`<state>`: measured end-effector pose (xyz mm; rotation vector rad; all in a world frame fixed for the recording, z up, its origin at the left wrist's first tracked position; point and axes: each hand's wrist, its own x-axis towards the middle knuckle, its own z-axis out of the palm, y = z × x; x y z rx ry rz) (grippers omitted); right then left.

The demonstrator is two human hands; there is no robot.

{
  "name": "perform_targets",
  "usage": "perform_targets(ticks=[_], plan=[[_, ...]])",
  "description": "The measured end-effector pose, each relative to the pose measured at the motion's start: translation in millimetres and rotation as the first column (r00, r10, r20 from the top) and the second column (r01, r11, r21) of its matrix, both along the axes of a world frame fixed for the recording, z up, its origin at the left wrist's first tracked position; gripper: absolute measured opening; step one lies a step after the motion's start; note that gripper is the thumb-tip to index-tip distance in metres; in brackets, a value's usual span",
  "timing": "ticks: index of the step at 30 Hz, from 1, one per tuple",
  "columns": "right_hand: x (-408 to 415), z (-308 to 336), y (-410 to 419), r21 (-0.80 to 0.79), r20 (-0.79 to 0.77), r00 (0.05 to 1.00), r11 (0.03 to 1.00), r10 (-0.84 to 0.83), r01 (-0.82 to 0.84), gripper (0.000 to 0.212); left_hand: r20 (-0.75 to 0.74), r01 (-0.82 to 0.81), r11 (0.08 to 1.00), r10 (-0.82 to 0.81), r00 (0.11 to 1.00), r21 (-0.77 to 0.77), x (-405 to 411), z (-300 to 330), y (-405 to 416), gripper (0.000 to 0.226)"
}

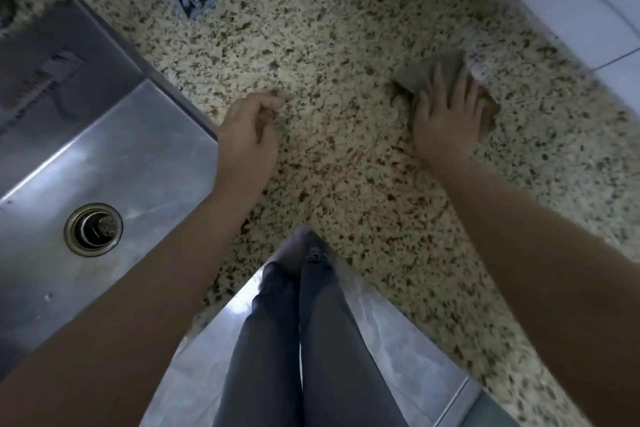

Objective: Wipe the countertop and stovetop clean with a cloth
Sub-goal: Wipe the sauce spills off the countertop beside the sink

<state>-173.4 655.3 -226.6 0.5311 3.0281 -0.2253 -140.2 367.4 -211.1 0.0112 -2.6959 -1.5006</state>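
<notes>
While right hand (446, 125) fingers press flat on brownish cloth (433, 74) | speckled granite countertop (329, 45) | left hand (247, 135) seemingly curled, empty

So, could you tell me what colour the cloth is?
Grey-brown cloth, under the right hand; head view.

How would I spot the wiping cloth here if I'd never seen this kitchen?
Start at the steel sink and cross the speckled countertop toward the white wall. There the right hand presses flat on the cloth: a plain grey-brown rag, the only soft, unspeckled thing there.
</notes>
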Motion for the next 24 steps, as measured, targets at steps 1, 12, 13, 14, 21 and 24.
perform_targets(ticks=[1,12,13,14,21,24], plan=[[9,-2,-11,-0.020,0.006,0.995,0.995,-0.099,0.099,0.062,-0.010,0.008,1.000,-0.008,1.000,-0.003,4,-2,0,0.037],[67,-15,-59,-0.005,-0.014,0.882,0.882,0.472,-0.472,0.055,0.013,0.097,0.991,-0.096,0.995,-0.088,33,-3,48,0.040],[59,-14,-46,-0.015,0.016,0.907,0.907,0.421,-0.421,0.055,0.020,0.078,0.994,-0.077,0.997,-0.078,37,-2,53,0.040],[55,-15,-38,-0.023,0.037,0.918,0.919,0.394,-0.393,0.055,0.027,0.053,0.996,-0.051,0.998,-0.071,39,-2,56,0.041],[90,-31,-56,0.021,-0.085,0.907,0.911,0.412,-0.411,0.055,0.091,-0.020,0.976,0.041,0.995,-0.215,47,-11,76,0.047],[84,-19,-51,-0.139,-0.085,0.897,0.886,0.434,-0.442,0.060,0.129,-0.037,0.962,0.074,0.989,-0.271,48,-9,86,0.039]])
